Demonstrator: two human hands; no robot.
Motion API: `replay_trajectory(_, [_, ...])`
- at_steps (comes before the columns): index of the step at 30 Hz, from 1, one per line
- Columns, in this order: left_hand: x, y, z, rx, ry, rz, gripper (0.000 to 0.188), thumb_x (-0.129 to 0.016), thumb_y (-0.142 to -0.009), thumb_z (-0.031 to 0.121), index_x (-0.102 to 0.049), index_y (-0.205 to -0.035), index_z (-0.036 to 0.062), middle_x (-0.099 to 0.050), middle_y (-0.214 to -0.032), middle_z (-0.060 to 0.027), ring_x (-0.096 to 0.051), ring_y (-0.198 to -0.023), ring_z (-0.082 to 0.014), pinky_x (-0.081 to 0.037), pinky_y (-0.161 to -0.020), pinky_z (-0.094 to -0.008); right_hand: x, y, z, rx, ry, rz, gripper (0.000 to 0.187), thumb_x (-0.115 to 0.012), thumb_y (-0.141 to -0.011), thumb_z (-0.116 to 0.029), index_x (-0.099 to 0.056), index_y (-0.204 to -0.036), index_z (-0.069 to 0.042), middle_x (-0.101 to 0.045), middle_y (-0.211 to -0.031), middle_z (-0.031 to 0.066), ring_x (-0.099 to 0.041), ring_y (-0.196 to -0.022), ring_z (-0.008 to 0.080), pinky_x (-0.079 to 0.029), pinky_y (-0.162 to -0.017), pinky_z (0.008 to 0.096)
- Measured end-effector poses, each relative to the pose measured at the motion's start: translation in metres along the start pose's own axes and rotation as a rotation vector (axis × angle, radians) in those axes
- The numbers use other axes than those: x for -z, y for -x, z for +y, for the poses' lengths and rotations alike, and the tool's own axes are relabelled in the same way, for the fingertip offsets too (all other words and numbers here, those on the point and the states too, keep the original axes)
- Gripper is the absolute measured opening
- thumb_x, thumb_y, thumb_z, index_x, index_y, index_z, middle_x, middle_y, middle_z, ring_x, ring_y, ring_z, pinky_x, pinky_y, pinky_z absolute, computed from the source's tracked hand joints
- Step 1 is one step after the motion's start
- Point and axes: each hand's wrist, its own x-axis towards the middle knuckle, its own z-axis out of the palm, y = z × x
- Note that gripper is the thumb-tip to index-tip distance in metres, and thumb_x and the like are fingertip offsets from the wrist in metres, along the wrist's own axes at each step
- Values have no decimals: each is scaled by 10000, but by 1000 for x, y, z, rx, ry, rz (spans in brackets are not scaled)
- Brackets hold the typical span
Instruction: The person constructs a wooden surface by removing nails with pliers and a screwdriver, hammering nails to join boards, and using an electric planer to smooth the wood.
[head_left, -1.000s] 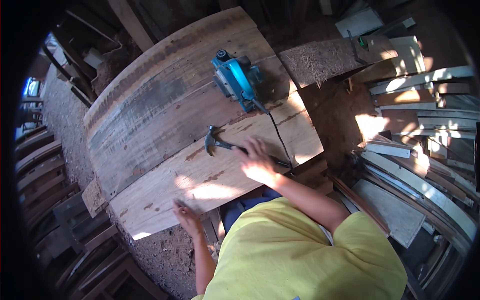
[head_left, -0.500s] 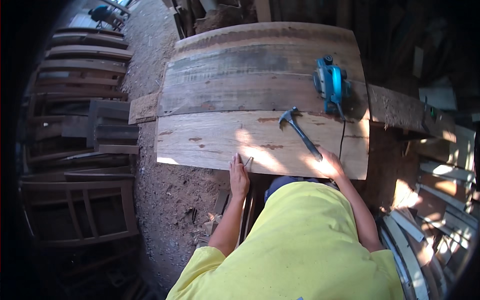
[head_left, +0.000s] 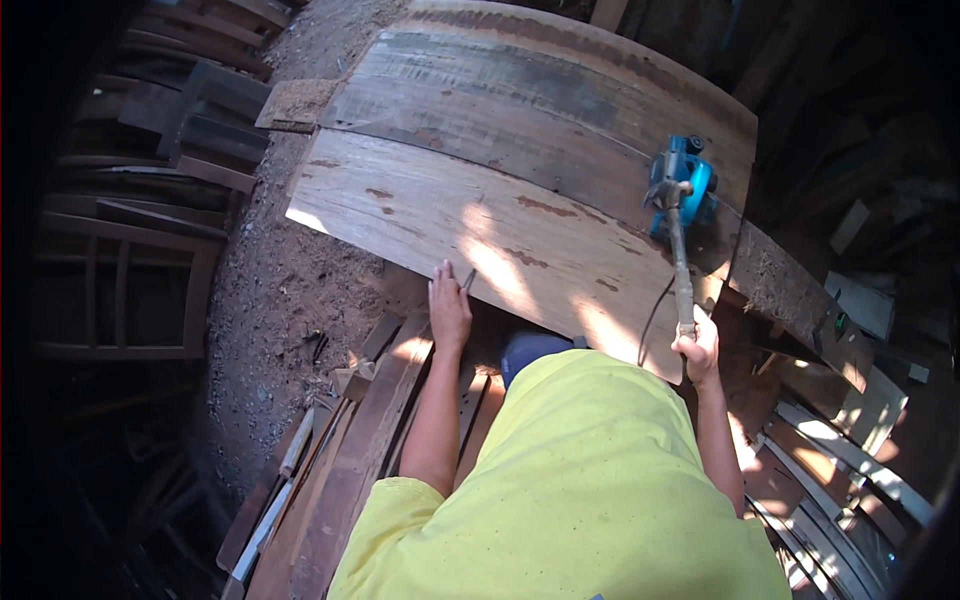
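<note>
My right hand (head_left: 700, 345) grips the handle of a claw hammer (head_left: 682, 265), lifted so that its head overlaps a blue corded power tool in view. That tool, which looks like an electric planer (head_left: 708, 185), rests on the right part of a wide wooden panel (head_left: 420, 205). At the panel's near edge lies my left hand (head_left: 450, 310), fingers stretched out over the wood. Close by its thumb a thin dark nail-like piece (head_left: 470, 280) sticks up. Whether the thumb touches it, I cannot tell.
A rough plank (head_left: 785, 295) juts out beyond the panel's right side, and a short board (head_left: 292, 103) beyond its left. Stacked wooden frames (head_left: 120, 290) stand at the left. Long boards (head_left: 355, 500) lie by my left arm, scrap wood (head_left: 830, 470) at the lower right.
My right hand has raised the hammer off the panel, and its head now points away from me. The view has turned, so the panel appears tilted. The left hand stays at the near edge.
</note>
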Motion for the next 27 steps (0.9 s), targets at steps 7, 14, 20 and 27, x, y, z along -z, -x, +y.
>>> replay_trajectory(7, [-43, 77, 5, 225, 71, 356, 263, -591, -1013, 165, -623, -1003, -95, -660, -1242, -341, -622, -1122, -498, -463, -1023, -571, 170, 19, 35, -104, -33, 280, 425, -870, -874, -275, -662, -1131, -9, -643, -803, 18, -596, -636, 87, -495, -572, 285])
replay_trajectory(14, [-122, 166, 142, 499, -105, 346, 403, -571, -1105, 309, -654, -1192, -76, -672, -1273, -297, -623, -1197, -463, -487, -1030, -543, 418, 103, 150, -77, 383, 701, 378, -798, -874, -281, -521, -821, -28, -549, -660, 116, -564, -590, 264, -421, -584, 458])
replay_trajectory(20, [-172, 252, 263, 471, -243, 150, 364, -582, -1088, 318, -656, -1162, -31, -673, -1229, -243, -593, -1219, -432, -402, -1107, -558, 579, 132, 212, -206, 339, 886, 353, -778, -848, -313, -601, -845, -8, -582, -693, 171, -600, -649, 318, -469, -659, 468])
replay_trajectory(27, [-178, 317, 324, 255, -305, 47, 308, -603, -1066, 298, -629, -1062, -9, -649, -1163, -236, -573, -1212, -437, -406, -1073, -563, 744, 116, 317, -371, 542, 1099, 436, -690, -883, -421, -685, -1002, -2, -727, -962, 287, -695, -950, 485, -534, -853, 531])
